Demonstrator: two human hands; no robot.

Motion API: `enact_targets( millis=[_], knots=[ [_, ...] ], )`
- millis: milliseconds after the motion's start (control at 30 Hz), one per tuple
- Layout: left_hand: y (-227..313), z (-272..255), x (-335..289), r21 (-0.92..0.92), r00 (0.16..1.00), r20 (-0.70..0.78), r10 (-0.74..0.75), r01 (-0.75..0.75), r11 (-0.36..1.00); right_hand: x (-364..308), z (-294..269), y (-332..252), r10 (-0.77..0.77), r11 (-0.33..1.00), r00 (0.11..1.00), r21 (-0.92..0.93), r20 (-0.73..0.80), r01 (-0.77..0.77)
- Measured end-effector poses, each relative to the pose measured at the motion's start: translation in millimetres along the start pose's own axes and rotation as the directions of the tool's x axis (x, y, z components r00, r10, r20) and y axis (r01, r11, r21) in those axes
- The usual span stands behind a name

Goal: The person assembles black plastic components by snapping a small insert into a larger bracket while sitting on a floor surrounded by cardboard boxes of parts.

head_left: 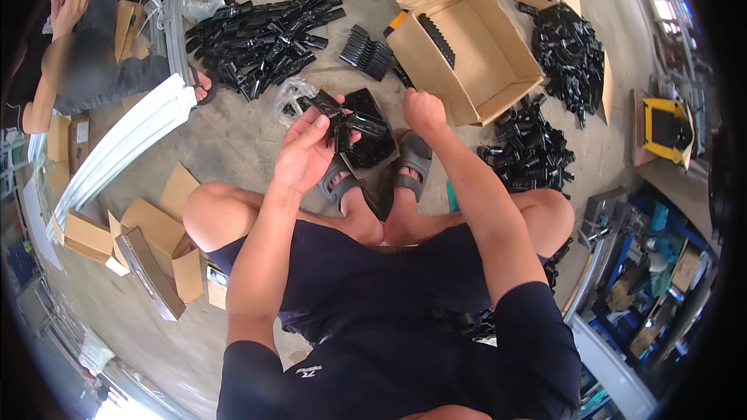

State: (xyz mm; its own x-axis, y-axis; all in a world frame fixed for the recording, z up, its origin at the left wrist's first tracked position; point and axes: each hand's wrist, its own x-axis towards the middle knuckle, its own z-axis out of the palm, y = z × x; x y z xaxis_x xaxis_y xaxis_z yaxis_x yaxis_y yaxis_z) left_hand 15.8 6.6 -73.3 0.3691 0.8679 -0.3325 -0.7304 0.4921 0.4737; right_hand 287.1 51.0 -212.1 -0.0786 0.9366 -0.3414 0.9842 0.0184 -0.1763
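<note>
Head view: black plastic bracket (352,120) lies in the left hand (305,154), fingers curled under it, its long axis running from that palm toward the open cardboard box (467,54). The right hand (424,111) is closed into a fist just beside the bracket's box-side end, nearer the box; whether it pinches anything I cannot tell.

left hand (305,152): palm open, fingers curled | right hand (424,111): fisted, arm outstretched
</note>
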Motion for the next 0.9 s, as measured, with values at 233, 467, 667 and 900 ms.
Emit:
enact_targets(
  millis=[233, 467, 667, 900],
  knots=[
    [11.6, -2.4, 5.6, 0.050, 0.999, -0.035, 0.036, -0.034, 0.998, 35.5, 37.7, 19.9, 0.033, 0.964, 0.998, -0.264, 0.062, -0.015],
    [10.5, -8.0, 26.5, 0.220, 0.999, -0.036, 0.008, 0.000, 0.976, -1.6, -4.5, 28.7, -0.147, 0.989, 0.987, -0.007, -0.063, 0.147],
    [9.1, -2.9, 18.0, 0.226, 1.000, -0.032, 0.000, 0.007, 0.974, -0.2, 17.9, 5.4, 0.210, 0.953, 0.974, 0.205, 0.080, -0.222],
    [4.2, 5.6, -5.7, 0.208, 0.999, 0.035, -0.004, -0.004, 0.978, 10.2, 88.5, -6.5, 0.386, 0.863, 0.917, 0.390, -0.101, -0.320]
  ],
)
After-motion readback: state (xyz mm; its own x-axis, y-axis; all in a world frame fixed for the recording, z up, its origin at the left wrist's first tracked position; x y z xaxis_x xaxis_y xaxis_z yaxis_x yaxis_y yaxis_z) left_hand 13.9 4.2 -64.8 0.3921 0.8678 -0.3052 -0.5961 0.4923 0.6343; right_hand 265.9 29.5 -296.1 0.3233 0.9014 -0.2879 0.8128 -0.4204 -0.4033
